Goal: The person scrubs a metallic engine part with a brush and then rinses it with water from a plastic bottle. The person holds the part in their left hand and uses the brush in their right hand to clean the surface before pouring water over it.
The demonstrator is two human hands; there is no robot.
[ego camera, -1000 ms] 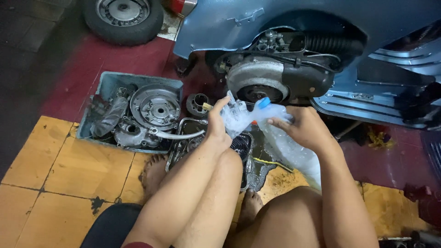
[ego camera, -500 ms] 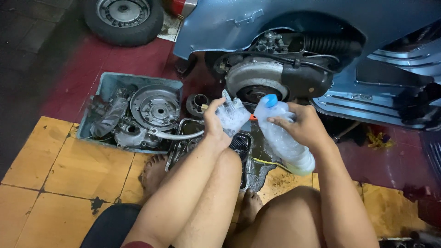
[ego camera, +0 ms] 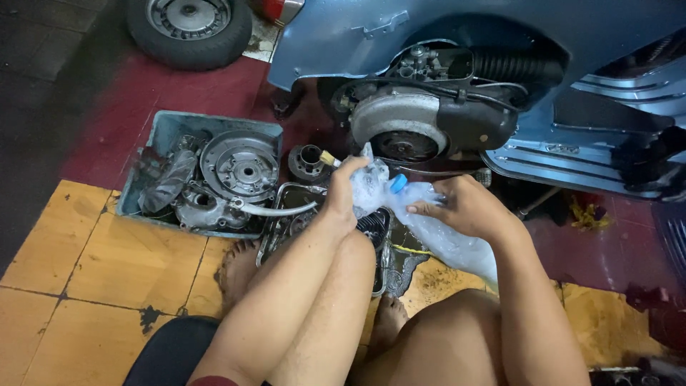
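The left hand (ego camera: 349,187) gripped crumpled clear plastic wrap (ego camera: 368,186), and the right hand (ego camera: 464,209) held a clear plastic bottle (ego camera: 446,239) with its blue cap (ego camera: 398,184) on, above the parts tray (ego camera: 325,221) beside the scooter engine (ego camera: 414,125). Wrap looked partly off; the bottle remained unopened.

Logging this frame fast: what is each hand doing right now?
Left hand: closed, gripping crumpled clear plastic.
Right hand: fingers curled on the plastic bottle near its blue cap.
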